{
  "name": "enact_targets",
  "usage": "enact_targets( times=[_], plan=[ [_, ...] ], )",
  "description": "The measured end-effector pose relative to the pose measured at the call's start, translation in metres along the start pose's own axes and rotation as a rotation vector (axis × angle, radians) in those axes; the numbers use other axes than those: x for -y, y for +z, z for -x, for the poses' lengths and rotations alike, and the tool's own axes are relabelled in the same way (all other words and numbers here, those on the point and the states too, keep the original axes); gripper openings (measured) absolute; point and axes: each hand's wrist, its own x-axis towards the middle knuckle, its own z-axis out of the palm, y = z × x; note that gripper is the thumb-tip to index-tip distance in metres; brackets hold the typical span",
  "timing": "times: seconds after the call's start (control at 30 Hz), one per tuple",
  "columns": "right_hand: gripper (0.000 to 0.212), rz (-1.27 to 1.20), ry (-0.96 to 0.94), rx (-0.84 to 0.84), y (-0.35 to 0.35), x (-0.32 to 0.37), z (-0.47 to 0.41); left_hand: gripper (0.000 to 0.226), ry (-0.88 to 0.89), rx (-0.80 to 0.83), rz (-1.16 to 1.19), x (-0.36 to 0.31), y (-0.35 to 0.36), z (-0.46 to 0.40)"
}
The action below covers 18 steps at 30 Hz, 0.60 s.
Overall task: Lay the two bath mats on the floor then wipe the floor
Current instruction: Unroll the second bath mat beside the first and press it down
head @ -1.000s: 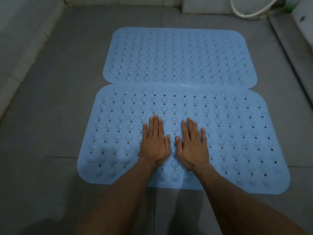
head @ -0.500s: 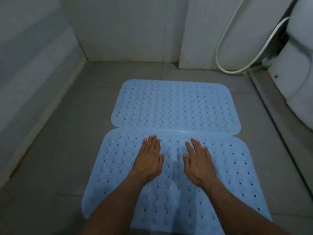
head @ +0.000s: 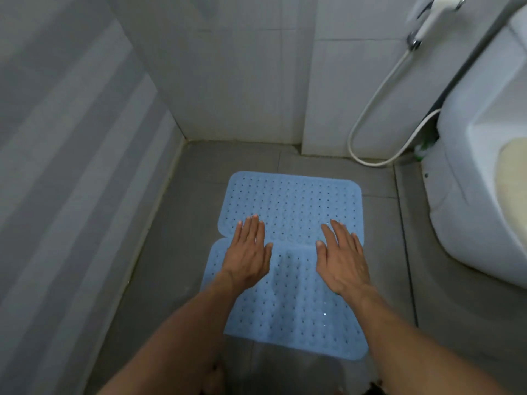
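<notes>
Over mat seam, your left hand [head: 248, 253] and right hand [head: 343, 259] now apart, lifted, flat open, holding nothing. 2 mats, near mat [head: 293, 303] and far mat [head: 291, 201], flat mid-floor [head: 176, 269]. Laying looks done; wiping next.

Both bare forearms reach forward from the bottom of the view, the left one from the lower left and the right one from the lower right, running roughly parallel with a wide gap between them. The left hand [head: 247, 253] is flat and palm down, its fingers straight and held close together, pointing away from the body with the thumb [head: 268, 249] angled inward. The right hand [head: 343, 258] mirrors it, palm down and empty, fingers extended and slightly spread, thumb [head: 320, 248] turned in toward the left hand.
</notes>
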Motion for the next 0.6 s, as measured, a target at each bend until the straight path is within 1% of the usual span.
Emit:
enact_targets(
  times=[0.07,0.27,0.43,0.6],
  plan=[
    [0.052,-0.019,0.016,-0.002,-0.056,0.007,0.009,0.065,-0.019,0.039,0.008,-0.018,-0.057,0.008],
    [0.053,0.002,0.004,0.004,-0.186,0.009,0.032,0.065,-0.09,0.053,0.057,-0.064,-0.19,0.03],
    [0.054,0.03,-0.017,0.011,-0.255,0.015,0.032,0.065,-0.158,0.008,0.085,-0.081,-0.253,0.052],
    [0.053,0.03,-0.08,-0.033,-0.307,0.058,0.038,0.065,-0.197,-0.052,0.096,-0.072,-0.305,0.083]
  ],
)
